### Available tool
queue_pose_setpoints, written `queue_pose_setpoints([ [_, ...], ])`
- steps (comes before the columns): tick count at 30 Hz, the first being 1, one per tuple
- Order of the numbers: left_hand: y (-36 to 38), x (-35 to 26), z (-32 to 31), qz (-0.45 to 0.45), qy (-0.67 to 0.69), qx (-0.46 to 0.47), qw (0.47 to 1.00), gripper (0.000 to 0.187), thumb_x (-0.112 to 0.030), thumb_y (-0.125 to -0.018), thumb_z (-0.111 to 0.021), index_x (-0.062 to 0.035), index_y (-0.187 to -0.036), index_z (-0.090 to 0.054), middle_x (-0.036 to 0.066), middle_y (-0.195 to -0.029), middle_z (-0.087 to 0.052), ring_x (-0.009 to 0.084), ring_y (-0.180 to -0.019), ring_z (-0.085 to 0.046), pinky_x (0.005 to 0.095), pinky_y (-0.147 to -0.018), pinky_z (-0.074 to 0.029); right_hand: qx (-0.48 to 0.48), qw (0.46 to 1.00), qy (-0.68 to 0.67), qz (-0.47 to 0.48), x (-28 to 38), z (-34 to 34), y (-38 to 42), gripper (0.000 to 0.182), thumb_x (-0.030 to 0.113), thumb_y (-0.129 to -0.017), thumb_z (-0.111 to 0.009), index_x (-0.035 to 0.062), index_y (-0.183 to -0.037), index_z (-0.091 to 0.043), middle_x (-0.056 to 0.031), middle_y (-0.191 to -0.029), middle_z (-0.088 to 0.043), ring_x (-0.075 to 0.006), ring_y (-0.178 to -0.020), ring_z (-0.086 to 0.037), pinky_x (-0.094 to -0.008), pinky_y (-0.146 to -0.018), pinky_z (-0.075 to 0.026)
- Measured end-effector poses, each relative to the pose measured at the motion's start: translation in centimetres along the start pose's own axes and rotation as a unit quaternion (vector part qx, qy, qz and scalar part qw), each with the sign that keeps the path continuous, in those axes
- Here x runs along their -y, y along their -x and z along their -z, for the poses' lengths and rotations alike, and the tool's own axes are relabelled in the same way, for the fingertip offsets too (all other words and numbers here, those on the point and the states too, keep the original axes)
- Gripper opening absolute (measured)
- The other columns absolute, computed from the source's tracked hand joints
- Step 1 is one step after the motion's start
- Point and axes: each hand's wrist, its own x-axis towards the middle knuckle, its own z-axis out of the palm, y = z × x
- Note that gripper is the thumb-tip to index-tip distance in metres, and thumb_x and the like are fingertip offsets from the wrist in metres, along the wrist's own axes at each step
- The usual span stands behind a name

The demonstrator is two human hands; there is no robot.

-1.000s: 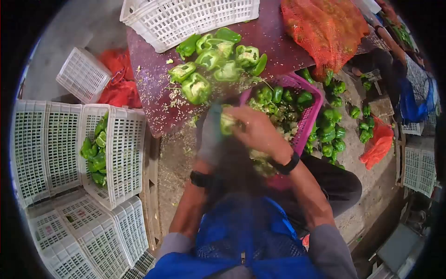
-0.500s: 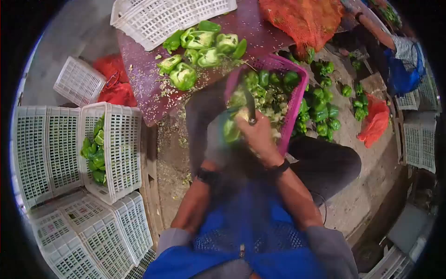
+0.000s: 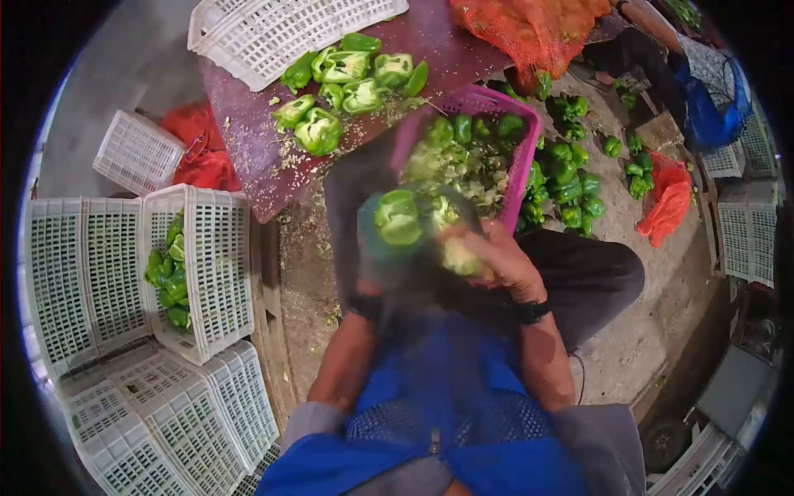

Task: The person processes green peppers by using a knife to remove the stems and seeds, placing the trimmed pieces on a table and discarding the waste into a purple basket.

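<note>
My left hand [image 3: 382, 252], in a greyish glove and blurred by motion, holds a cut green bell pepper [image 3: 399, 217] with its hollow side showing. Close by on the right, my right hand [image 3: 503, 263] is closed around a pale, seedy pepper core [image 3: 460, 255]. A dark smeared streak above its fingers looks like the knife blade [image 3: 468, 212]; the handle is hidden in the hand. Just beyond both hands, a pink plastic basket [image 3: 529, 161] contains seedy cores and scraps [image 3: 451, 165], with several green peppers [image 3: 463, 128] at its far end.
Cut peppers [image 3: 361, 95] and scattered seeds lie on a dark red board [image 3: 248, 140], beside a white crate [image 3: 289, 41]. White crates [image 3: 219, 264] line the left. Whole peppers [image 3: 571, 178] and an orange net bag [image 3: 538, 33] lie right. Another person's arm [image 3: 653, 25] shows top right.
My right hand has moved right and down, away from the pepper, now with a pale core in its fingers. The left hand's pepper has turned its hollow side to view.
</note>
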Motion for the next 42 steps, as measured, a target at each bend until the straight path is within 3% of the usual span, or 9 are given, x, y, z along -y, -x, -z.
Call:
queue_pose_setpoints([
  [6,-1.7,-2.3,0.3,0.085,0.049,0.085,0.992,0.072,-0.017,-0.088,-0.091,-0.0002,-0.146,-0.052,0.016,-0.136,-0.072,0.0222,-0.118,-0.072,0.0375,-0.102,-0.059,-0.143,0.879,0.313,0.330,-1.4,-3.1,-3.0,0.024,0.016,-0.093,-0.085,0.0002,-0.111,-0.080,-0.0098,-0.088,-0.074,-0.0228,-0.079,-0.069,-0.0345,-0.072,-0.054],
  [10,-0.5,-0.1,-1.3,0.104,0.182,0.049,0.977,0.059,-0.011,-0.087,-0.085,0.0005,-0.141,-0.065,0.008,-0.128,-0.075,0.0167,-0.114,-0.072,0.0324,-0.097,-0.059,-0.118,0.835,0.415,0.342,-1.1,-4.6,-4.6,0.021,0.012,-0.086,-0.083,0.0044,-0.105,-0.079,-0.0159,-0.100,-0.074,-0.0388,-0.093,-0.074,-0.0456,-0.079,-0.058],
  [17,1.0,-0.6,-3.3,0.177,0.256,-0.025,0.950,0.042,-0.017,-0.107,-0.068,0.0002,-0.144,-0.058,0.013,-0.136,-0.071,0.0220,-0.126,-0.068,0.0381,-0.106,-0.056,-0.068,0.853,0.446,0.262,-2.0,-3.7,-5.5,0.016,0.012,-0.087,-0.078,0.0064,-0.101,-0.075,-0.0171,-0.100,-0.072,-0.0437,-0.097,-0.071,-0.0511,-0.080,-0.056],
  [22,3.9,6.9,-2.8,0.170,0.155,-0.010,0.973,0.054,-0.009,-0.098,-0.076,-0.0022,-0.148,-0.058,0.010,-0.134,-0.070,0.0209,-0.119,-0.069,0.0367,-0.104,-0.057,-0.034,0.851,0.442,0.283,-3.5,-3.9,-5.7,0.012,0.010,-0.087,-0.077,0.0055,-0.095,-0.070,-0.0176,-0.099,-0.070,-0.0458,-0.097,-0.069,-0.0514,-0.080,-0.056],
  [25,3.8,5.3,-2.0,0.261,0.333,-0.050,0.905,0.050,-0.008,-0.100,-0.074,-0.0020,-0.147,-0.059,0.010,-0.130,-0.071,0.0211,-0.114,-0.070,0.0371,-0.099,-0.059,-0.052,0.801,0.453,0.388,-4.3,-4.7,-5.2,0.012,0.009,-0.091,-0.075,0.0035,-0.101,-0.072,-0.0137,-0.087,-0.071,-0.0367,-0.078,-0.072,-0.0450,-0.069,-0.056],
  [28,1.0,0.5,-0.5,0.073,0.035,0.034,0.996,0.040,-0.010,-0.103,-0.072,-0.0016,-0.140,-0.061,0.013,-0.132,-0.071,0.0222,-0.116,-0.072,0.0370,-0.100,-0.060,-0.101,0.981,0.162,0.045,-1.6,-6.4,-3.2,0.017,0.013,-0.098,-0.074,0.0009,-0.110,-0.073,-0.0061,-0.074,-0.067,-0.0199,-0.059,-0.067,-0.0360,-0.056,-0.052],
  [34,-0.1,-1.2,-1.8,0.114,0.156,0.031,0.981,0.041,-0.011,-0.101,-0.071,0.0021,-0.139,-0.062,0.014,-0.130,-0.074,0.0208,-0.113,-0.073,0.0368,-0.099,-0.060,-0.164,0.984,0.073,-0.008,0.9,-6.3,-3.3,0.021,0.021,-0.101,-0.077,0.0010,-0.105,-0.075,-0.0021,-0.069,-0.065,-0.0097,-0.054,-0.059,-0.0297,-0.051,-0.048],
  [38,-0.6,0.1,-1.8,0.188,0.089,0.063,0.976,0.032,-0.018,-0.105,-0.069,0.0012,-0.131,-0.070,0.011,-0.118,-0.079,0.0204,-0.103,-0.076,0.0346,-0.089,-0.060,-0.136,0.987,0.086,0.028,-1.2,-5.2,-4.5,0.017,0.018,-0.099,-0.079,0.0022,-0.099,-0.074,-0.0009,-0.070,-0.065,-0.0080,-0.055,-0.057,-0.0288,-0.050,-0.045],
  [42,-1.0,0.9,-2.1,0.046,-0.068,0.090,0.993,0.033,-0.018,-0.102,-0.076,-0.0013,-0.130,-0.070,0.011,-0.114,-0.079,0.0204,-0.100,-0.077,0.0357,-0.084,-0.060,-0.167,0.932,0.206,0.246,-3.1,-4.0,-5.2,0.014,0.014,-0.099,-0.078,0.0013,-0.097,-0.073,-0.0026,-0.076,-0.070,-0.0099,-0.055,-0.057,-0.0304,-0.052,-0.045],
])
